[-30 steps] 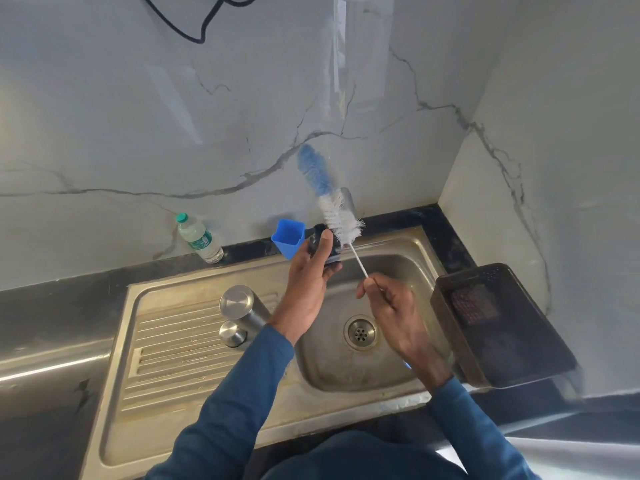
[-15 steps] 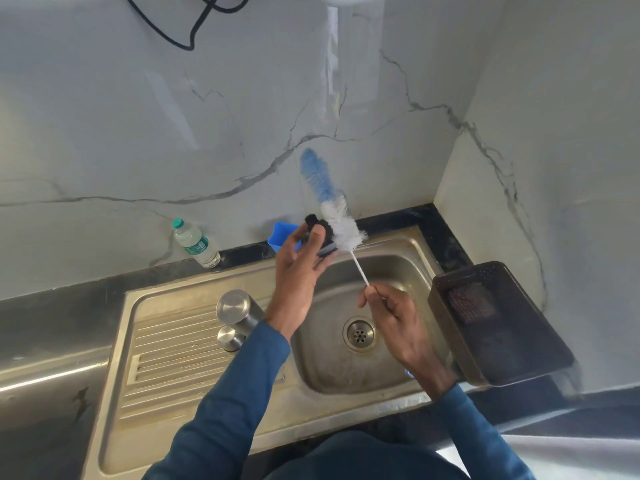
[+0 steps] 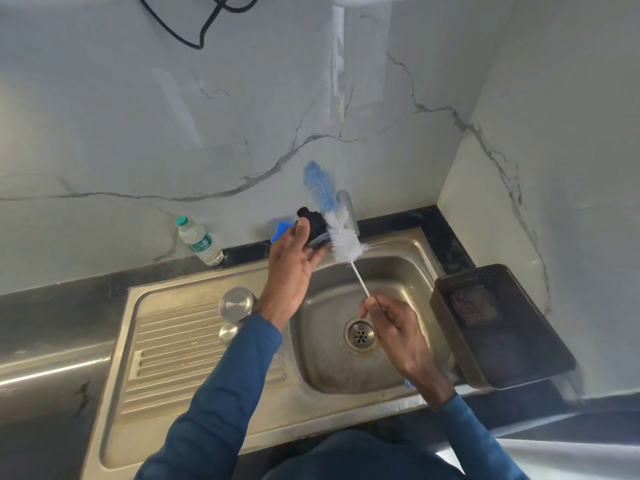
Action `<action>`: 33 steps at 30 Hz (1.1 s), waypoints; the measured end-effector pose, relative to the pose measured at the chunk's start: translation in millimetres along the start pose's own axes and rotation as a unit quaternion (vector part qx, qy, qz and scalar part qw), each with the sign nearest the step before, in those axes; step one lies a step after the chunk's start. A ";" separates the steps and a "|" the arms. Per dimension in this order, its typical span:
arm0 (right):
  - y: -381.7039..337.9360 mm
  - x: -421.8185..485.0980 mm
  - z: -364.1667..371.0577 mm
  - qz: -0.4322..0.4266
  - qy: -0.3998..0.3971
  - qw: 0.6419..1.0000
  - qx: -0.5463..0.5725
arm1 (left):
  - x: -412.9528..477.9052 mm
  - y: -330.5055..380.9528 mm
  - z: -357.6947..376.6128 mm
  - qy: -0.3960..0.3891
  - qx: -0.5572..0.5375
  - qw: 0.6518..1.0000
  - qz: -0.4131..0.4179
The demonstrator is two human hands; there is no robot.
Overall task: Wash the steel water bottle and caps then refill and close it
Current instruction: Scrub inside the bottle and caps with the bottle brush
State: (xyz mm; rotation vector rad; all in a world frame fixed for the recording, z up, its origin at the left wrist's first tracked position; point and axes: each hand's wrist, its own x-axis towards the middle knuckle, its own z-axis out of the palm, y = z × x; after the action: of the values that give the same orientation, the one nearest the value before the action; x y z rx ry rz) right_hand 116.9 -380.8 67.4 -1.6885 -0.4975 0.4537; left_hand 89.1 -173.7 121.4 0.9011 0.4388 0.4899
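The steel water bottle stands upright on the ribbed drainboard of the sink, a small steel cap touching or just beside its near side, while the washing goes on over the basin to its right. There a person's left hand holds up a black inner cap, thumb and fingers curled round it, and the right hand pinches the thin white stem of a bottle brush, whose white-and-blue bristles press against the cap's right side. The brush runs up and away from the right hand, slanting towards the left, so its long axis crosses the cap instead of entering it (whether the cap's open face is turned to the bristles cannot be told). The cap appears to be mid-scrub, with the bottle itself yet to be refilled. The left hand is the nearer to the bottle, which lies down and to its left. A plastic water bottle stands by the marble wall, a blue cup sits half hidden behind the left hand, and a dark basket rests at the sink's right edge.
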 end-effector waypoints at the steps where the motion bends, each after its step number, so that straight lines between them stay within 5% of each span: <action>1: 0.3 -1.4 0.4 0.001 -0.001 1.000 0.001 | 2.2 0.1 -2.0 0.000 0.003 1.000 -0.002; 7: -9.7 11.7 -3.2 -0.014 0.020 1.000 0.008 | -17.0 -26.0 -1.8 -0.079 0.042 0.995 -0.035; 13: 3.8 -2.6 0.6 0.000 -0.021 1.000 0.015 | -2.7 -10.9 -7.4 -0.030 -0.011 0.999 -0.024; 19: -3.5 11.3 -4.8 -0.002 0.018 1.000 0.017 | -23.7 -29.2 2.7 -0.085 0.015 0.994 -0.073; 33: 3.3 -2.2 3.7 -0.010 -0.018 0.999 -0.039 | -2.7 -16.5 11.3 0.024 0.014 0.999 -0.047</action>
State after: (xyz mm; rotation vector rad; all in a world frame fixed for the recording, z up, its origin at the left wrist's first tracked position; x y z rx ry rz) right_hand 113.3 -379.5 63.6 -1.7507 -0.5633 0.4555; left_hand 96.8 -191.0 114.5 0.8931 0.5305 0.4214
